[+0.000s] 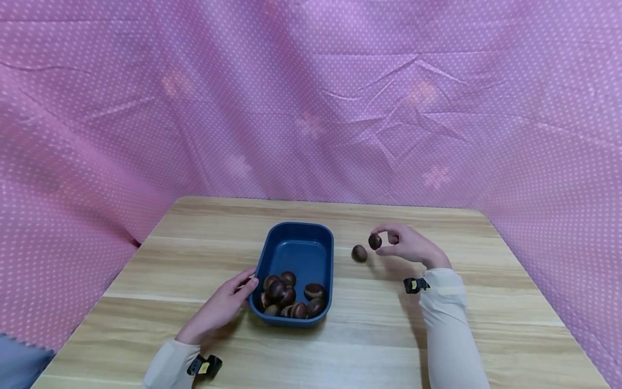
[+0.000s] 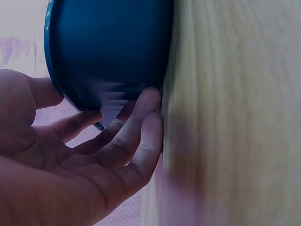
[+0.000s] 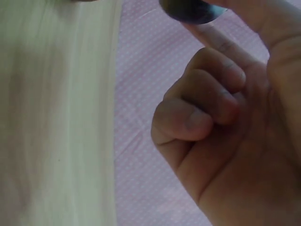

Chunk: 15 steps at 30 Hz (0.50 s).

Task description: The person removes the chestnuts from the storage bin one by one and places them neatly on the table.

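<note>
A pale wood-grain tabletop (image 1: pixel 379 335) carries a dark-blue, rounded-rectangular container (image 1: pixel 302 254). The left hand (image 1: pixel 221 308) rests against the container's left wall, fingers loosely spread. Right of the container, the right hand (image 1: pixel 410 246) pinches a round, glossy brown chestnut (image 1: pixel 374 241) between thumb and index finger; a loose dark-brown chestnut (image 1: pixel 359 253) lies nearer the container. The pinched one is probably light, hard and slippery, best held across its widest sides.
</note>
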Each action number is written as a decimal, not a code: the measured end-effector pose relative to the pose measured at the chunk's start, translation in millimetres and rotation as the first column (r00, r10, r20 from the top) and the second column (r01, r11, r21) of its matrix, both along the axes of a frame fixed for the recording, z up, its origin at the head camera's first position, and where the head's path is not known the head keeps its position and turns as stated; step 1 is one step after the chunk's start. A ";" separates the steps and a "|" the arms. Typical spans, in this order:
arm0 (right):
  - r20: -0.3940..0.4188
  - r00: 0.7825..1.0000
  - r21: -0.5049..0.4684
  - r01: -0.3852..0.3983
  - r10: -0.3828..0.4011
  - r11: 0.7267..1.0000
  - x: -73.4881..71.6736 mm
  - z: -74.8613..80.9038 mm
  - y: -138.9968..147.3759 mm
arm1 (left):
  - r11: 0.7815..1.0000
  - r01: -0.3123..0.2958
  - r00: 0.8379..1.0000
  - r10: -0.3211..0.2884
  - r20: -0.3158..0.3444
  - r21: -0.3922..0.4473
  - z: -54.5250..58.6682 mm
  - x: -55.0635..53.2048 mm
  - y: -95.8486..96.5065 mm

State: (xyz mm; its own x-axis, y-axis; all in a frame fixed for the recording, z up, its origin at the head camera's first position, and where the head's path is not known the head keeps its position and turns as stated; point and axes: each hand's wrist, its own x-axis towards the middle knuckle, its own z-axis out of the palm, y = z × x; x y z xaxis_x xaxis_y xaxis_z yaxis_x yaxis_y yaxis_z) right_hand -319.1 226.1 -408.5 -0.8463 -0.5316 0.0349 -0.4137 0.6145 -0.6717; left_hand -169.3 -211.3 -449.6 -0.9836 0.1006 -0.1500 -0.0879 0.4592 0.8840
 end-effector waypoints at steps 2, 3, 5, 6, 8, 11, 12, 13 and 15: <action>0.027 1.000 -0.001 0.007 -0.007 1.000 -1.2 -3.8 2.4 | 1.000 0.000 1.000 0.000 0.004 -0.006 0.6 0.3 0.0; 0.043 0.999 0.000 0.008 -0.008 1.000 -1.8 -5.7 3.1 | 1.000 0.002 1.000 -0.002 0.006 -0.006 0.7 0.4 0.0; 0.088 0.996 0.004 0.013 -0.013 1.000 -2.9 -9.8 4.0 | 1.000 0.002 1.000 -0.002 0.005 -0.005 1.2 0.8 0.4; 0.111 0.994 0.007 0.016 -0.016 1.000 -3.4 -12.1 4.3 | 1.000 0.001 1.000 -0.001 0.004 -0.005 1.5 1.0 0.6; 0.155 0.987 0.024 0.031 -0.034 0.999 -4.0 -16.2 4.4 | 1.000 0.002 1.000 -0.002 -0.002 -0.010 1.4 1.2 0.7; 0.189 0.980 0.045 0.047 -0.055 0.998 -5.3 -21.3 4.2 | 1.000 0.003 1.000 -0.003 -0.009 -0.006 1.5 1.5 1.1; 0.194 0.979 0.046 0.049 -0.057 0.998 -5.9 -23.0 4.2 | 1.000 0.004 1.000 -0.004 -0.010 -0.001 1.5 1.5 1.2; 0.198 0.978 0.047 0.052 -0.061 0.998 -6.4 -24.2 4.0 | 1.000 0.006 1.000 -0.006 -0.010 0.003 1.3 1.4 1.2; 0.200 0.979 0.037 0.042 -0.049 0.998 -7.8 -26.6 3.9 | 1.000 0.007 1.000 -0.007 -0.006 0.013 1.2 1.2 1.1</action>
State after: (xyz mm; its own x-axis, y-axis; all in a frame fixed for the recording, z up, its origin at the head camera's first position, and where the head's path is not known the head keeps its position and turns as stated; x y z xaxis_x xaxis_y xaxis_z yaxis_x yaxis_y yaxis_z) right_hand -326.9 229.9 -435.1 -0.8578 -0.4903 -0.1542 -0.2438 0.6523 -0.7177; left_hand -168.1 -210.3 -448.4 -0.9837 0.1096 -0.1426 -0.0791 0.4483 0.8904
